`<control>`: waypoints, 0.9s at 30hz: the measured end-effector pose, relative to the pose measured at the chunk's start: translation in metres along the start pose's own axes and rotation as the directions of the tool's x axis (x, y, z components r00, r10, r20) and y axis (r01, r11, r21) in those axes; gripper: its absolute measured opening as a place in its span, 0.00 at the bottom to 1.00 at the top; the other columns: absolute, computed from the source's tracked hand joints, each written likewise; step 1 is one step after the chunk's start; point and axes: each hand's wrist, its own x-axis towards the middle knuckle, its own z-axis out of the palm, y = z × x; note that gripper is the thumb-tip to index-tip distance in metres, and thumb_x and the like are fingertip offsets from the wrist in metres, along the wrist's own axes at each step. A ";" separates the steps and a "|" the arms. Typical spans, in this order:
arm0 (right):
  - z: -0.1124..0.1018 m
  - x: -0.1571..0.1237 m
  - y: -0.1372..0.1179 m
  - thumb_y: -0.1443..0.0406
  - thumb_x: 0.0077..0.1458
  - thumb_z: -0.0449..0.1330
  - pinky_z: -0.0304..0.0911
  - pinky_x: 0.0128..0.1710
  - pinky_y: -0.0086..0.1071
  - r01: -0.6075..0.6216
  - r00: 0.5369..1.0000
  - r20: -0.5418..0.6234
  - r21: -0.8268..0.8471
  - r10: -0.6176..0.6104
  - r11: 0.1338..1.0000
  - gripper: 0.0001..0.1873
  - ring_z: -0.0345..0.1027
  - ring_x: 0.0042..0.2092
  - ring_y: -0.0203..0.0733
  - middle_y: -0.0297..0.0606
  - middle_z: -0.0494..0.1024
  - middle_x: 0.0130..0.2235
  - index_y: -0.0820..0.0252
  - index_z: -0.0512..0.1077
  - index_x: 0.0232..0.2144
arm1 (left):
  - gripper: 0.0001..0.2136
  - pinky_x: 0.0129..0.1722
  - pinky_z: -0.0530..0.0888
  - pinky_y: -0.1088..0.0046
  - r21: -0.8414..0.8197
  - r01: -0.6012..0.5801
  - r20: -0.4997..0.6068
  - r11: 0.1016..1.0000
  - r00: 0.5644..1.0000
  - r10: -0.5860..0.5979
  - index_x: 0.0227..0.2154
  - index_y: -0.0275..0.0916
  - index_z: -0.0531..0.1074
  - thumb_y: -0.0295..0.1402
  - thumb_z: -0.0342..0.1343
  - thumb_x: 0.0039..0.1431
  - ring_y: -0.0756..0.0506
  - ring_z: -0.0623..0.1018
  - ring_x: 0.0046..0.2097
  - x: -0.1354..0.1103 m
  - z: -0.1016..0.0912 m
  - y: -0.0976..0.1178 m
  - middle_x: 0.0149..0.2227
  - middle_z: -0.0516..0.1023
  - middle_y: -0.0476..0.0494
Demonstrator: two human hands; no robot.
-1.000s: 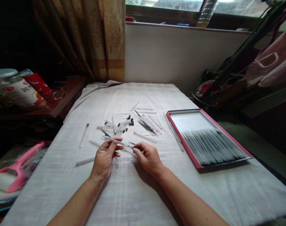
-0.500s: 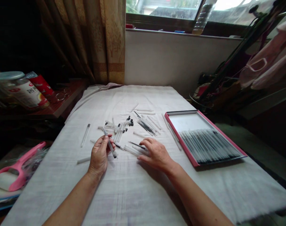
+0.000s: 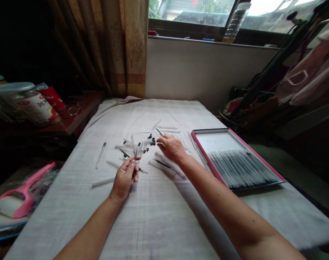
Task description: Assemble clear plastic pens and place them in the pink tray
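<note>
My left hand (image 3: 125,177) rests on the white cloth and pinches a clear pen tube (image 3: 136,151) that points up and away from me. My right hand (image 3: 172,147) reaches forward over the scattered parts, fingers curled down by the small black caps (image 3: 150,140); I cannot make out anything between them. Clear barrels and black refills (image 3: 164,165) lie on the cloth just under my right forearm. More loose tubes (image 3: 101,154) lie to the left.
A red-edged tray (image 3: 205,150) with a row of finished pens stands at the right. The table's cloth (image 3: 153,216) reaches the near edge. Jars (image 3: 31,103) and glasses sit on a left shelf; a pink tool (image 3: 21,196) lies lower left.
My right hand has left the tubes near me and reached forward to the pile of black caps. My left hand keeps its tube, now turned more upright.
</note>
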 end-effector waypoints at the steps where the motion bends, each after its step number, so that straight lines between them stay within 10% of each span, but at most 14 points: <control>1: 0.002 0.012 -0.002 0.64 0.63 0.53 0.63 0.42 0.34 0.009 1.000 0.026 -0.008 -0.008 1.000 0.14 0.69 0.47 0.46 0.43 0.77 0.49 0.56 0.75 0.46 | 0.20 0.12 0.55 0.84 0.009 0.004 0.012 1.000 1.000 -0.004 0.40 0.38 0.72 0.49 0.59 0.51 0.57 0.64 0.16 0.000 0.000 0.000 0.23 0.67 0.57; 11: 0.029 0.063 -0.013 0.69 0.59 0.53 0.64 0.46 0.36 0.060 0.984 0.171 -0.009 -0.058 0.998 0.16 0.69 0.50 0.48 0.47 0.77 0.48 0.57 0.76 0.47 | 0.23 0.13 0.55 0.84 0.023 0.031 0.050 0.999 0.998 -0.032 0.41 0.36 0.73 0.51 0.59 0.52 0.57 0.66 0.18 0.003 -0.002 -0.006 0.25 0.69 0.54; 15: 0.023 0.051 -0.004 0.68 0.59 0.55 0.65 0.43 0.36 -0.116 0.990 0.100 0.234 0.094 0.965 0.18 0.72 0.44 0.46 0.46 0.77 0.47 0.58 0.74 0.51 | 0.24 0.13 0.56 0.84 0.063 0.033 0.064 0.997 0.997 -0.037 0.43 0.36 0.73 0.52 0.58 0.52 0.56 0.66 0.19 0.003 -0.003 -0.007 0.25 0.69 0.54; 17: 0.017 0.035 0.002 0.67 0.57 0.56 0.66 0.36 0.31 -0.267 0.963 0.140 0.606 0.230 0.749 0.14 0.73 0.38 0.41 0.41 0.79 0.41 0.59 0.75 0.46 | 0.24 0.14 0.59 0.83 0.102 0.013 0.075 0.995 0.997 -0.021 0.44 0.36 0.74 0.51 0.58 0.53 0.56 0.66 0.19 0.002 -0.003 -0.009 0.25 0.70 0.53; 19: 0.013 0.011 0.005 0.64 0.54 0.60 0.64 0.30 0.27 -0.353 0.918 0.254 0.873 0.304 0.335 0.09 0.73 0.33 0.37 0.37 0.79 0.36 0.59 0.75 0.39 | 0.23 0.16 0.63 0.82 0.160 -0.027 0.086 0.987 0.996 0.014 0.44 0.35 0.76 0.49 0.59 0.52 0.56 0.67 0.19 0.000 -0.002 -0.011 0.25 0.71 0.52; 22: 0.008 -0.030 0.002 0.59 0.46 0.68 0.61 0.25 0.23 -0.391 0.835 0.426 0.905 0.349 -0.170 0.13 0.73 0.32 0.34 0.37 0.81 0.36 0.58 0.73 0.33 | 0.21 0.19 0.67 0.79 0.272 -0.116 0.135 0.955 0.987 0.082 0.43 0.33 0.78 0.46 0.60 0.52 0.54 0.69 0.20 -0.004 -0.001 -0.015 0.24 0.73 0.50; 27: 0.008 -0.075 -0.011 0.61 0.40 0.72 0.62 0.26 0.23 -0.404 0.786 0.516 0.846 0.342 -0.347 0.20 0.72 0.32 0.33 0.38 0.81 0.36 0.57 0.75 0.38 | 0.16 0.27 0.75 0.75 0.472 -0.293 0.219 0.831 0.953 0.211 0.42 0.37 0.79 0.41 0.57 0.57 0.49 0.77 0.26 -0.008 0.001 -0.018 0.32 0.82 0.43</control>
